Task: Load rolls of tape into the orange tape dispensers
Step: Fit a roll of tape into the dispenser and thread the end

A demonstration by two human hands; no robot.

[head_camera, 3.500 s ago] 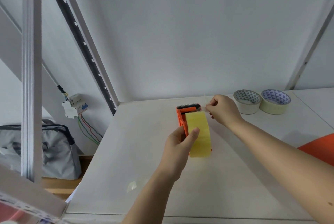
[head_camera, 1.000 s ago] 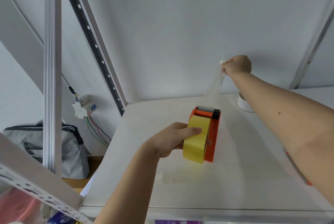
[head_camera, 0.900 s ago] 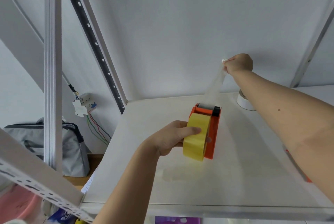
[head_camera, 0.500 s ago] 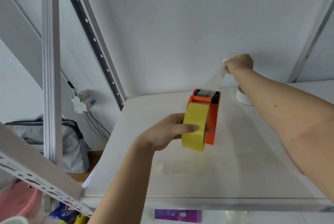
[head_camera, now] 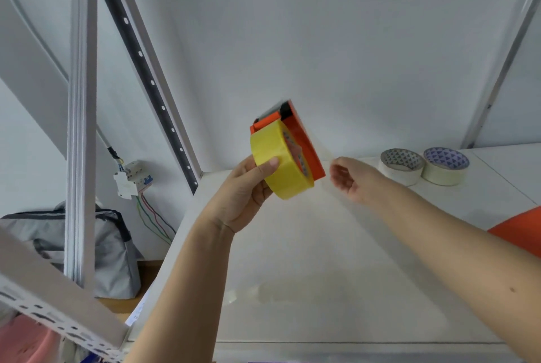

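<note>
1. Left hand point(head_camera: 244, 195) grips the orange dispenser point(head_camera: 304, 143), yellow roll point(head_camera: 278, 163) loaded, raised above the shelf point(head_camera: 322, 274)
2. Right hand point(head_camera: 351, 178) beside it, fingers loosely curled; two rolls point(head_camera: 423, 166) sit behind

Storeroom — slotted metal shelving point(head_camera: 87, 99), exposed breaker wiring point(head_camera: 131, 181).

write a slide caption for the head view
Left hand holds an orange plastic tape dispenser loaded with a yellow tape roll above a white shelf; right hand open beside it.
</note>
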